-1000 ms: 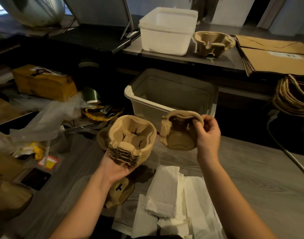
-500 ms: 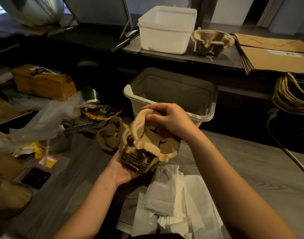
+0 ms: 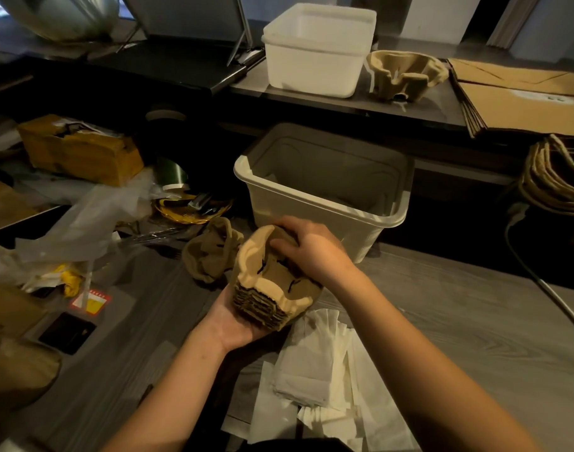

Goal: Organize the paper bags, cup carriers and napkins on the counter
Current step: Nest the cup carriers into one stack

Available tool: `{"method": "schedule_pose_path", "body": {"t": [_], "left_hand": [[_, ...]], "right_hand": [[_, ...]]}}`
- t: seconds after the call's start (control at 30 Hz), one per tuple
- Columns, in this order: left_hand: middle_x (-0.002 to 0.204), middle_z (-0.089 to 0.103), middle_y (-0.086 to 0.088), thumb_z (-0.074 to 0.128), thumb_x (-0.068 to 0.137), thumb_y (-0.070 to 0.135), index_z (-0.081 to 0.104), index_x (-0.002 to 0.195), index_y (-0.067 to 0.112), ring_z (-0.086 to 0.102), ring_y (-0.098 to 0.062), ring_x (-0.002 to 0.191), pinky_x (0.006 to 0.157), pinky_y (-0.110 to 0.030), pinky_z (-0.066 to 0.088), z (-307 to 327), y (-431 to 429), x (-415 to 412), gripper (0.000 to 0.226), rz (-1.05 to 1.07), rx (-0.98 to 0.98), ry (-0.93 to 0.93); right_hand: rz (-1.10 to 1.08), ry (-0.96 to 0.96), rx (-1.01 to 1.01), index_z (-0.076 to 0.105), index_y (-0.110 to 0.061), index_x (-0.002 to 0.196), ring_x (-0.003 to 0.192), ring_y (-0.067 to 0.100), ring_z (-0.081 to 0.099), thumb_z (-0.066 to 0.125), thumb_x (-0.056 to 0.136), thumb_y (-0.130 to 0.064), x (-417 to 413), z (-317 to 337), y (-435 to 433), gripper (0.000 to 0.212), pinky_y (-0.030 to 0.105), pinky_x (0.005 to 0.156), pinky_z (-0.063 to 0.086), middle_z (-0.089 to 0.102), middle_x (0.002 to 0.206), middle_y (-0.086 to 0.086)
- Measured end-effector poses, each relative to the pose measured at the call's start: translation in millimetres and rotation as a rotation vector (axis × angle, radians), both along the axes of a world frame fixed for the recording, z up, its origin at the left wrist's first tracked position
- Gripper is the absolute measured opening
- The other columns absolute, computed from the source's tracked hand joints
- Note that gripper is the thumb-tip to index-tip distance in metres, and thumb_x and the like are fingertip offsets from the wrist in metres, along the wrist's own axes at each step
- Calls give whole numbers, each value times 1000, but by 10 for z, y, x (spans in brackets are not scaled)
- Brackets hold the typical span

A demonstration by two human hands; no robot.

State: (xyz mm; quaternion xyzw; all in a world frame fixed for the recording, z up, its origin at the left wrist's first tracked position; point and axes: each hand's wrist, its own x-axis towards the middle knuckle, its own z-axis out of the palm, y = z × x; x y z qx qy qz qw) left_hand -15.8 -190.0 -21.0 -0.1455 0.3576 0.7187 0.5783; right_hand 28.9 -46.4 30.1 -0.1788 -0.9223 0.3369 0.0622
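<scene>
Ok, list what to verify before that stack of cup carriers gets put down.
1. Stack of cup carriers supported: ok, the left hand holds it from below.
2. Top carrier nested squarely: cannot tell, the right hand covers its far side.
3. Loose carrier gathered: not ok, it lies on the counter left of the stack.
4. Shelf carrier gathered: not ok, it sits apart beside the white tub.
5. Napkins tidy: not ok, they lie loose and overlapping on the counter.
</scene>
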Motion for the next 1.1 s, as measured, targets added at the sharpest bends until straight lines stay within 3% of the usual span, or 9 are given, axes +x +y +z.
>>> {"method": "schedule_pose_path", "body": {"t": [0.17, 0.33, 0.43, 0.53, 0.7, 0.83, 0.97, 1.0, 1.1], "left_hand": [[83, 70, -23, 47, 77, 45, 75, 68, -2, 69, -38, 64, 49, -48, 55, -38, -18, -7, 56, 23, -4, -26], [84, 71, -21, 40, 89, 48, 67, 92, 2, 69, -36, 65, 49, -46, 56, -93, -68, -41, 53, 48, -21, -61], [81, 70, -21, 37, 91, 48, 66, 91, 2, 69, -35, 61, 44, -43, 55, -122, -84, -39, 54, 62, -33, -48], [82, 71, -21, 43, 83, 47, 76, 73, 1, 69, -35, 64, 47, -44, 56, -119, -58, -18, 57, 55, 14, -28], [80, 71, -22, 42, 87, 46, 75, 66, -1, 69, -36, 63, 50, -47, 55, -124, -61, -27, 61, 43, -2, -34], [91, 70, -24, 47, 83, 44, 74, 82, -2, 69, -40, 71, 55, -55, 54, -147, -23, -45, 53, 52, 5, -61], [100, 69, -24, 37, 89, 50, 73, 96, 0, 69, -38, 85, 68, -49, 57, -243, -30, -84, 61, -11, 7, -39], [105, 68, -23, 35, 90, 50, 73, 97, 0, 68, -37, 90, 73, -48, 57, -256, -51, -98, 63, -45, 44, -46], [107, 67, -24, 43, 83, 51, 72, 97, -1, 68, -40, 86, 65, -49, 57, -326, -69, -138, 61, -52, -25, -88]], "right_hand": [[10, -34, -38, 54, -36, 125, 108, 19, 56, 50, 94, -41, -10, -25, -12, 31, 37, 85, 49, 61, 120, -2], [-166, -12, -492, 65, -26, 108, 100, 12, 55, 27, 100, -46, -46, 2, 64, 43, 30, 91, 43, 61, 103, -5], [-195, -10, -378, 65, -17, 111, 99, 14, 56, 34, 100, -42, -75, -38, 150, 41, 34, 93, 45, 64, 103, -3], [-121, -64, -255, 60, -22, 120, 108, 18, 56, 41, 97, -44, -124, -6, 171, 37, 36, 93, 47, 64, 116, 0], [-41, -111, -279, 60, -22, 122, 114, 20, 54, 38, 98, -45, -260, 42, 234, 40, 33, 94, 43, 62, 121, 1], [46, -208, -216, 54, -26, 130, 120, 19, 50, 38, 98, -45, -379, 111, 244, 40, 26, 87, 36, 57, 129, -1], [183, -252, -90, 49, -29, 134, 120, 18, 48, 36, 99, -44, -600, 298, 96, 40, 25, 83, 34, 53, 133, 0], [220, -280, -54, 48, -27, 136, 120, 19, 47, 35, 100, -43, -660, 322, 45, 42, 26, 84, 34, 52, 133, 1], [288, -391, 62, 44, -22, 139, 127, 23, 43, 31, 100, -47, -843, 273, -92, 49, 32, 96, 36, 47, 139, 3]]}}
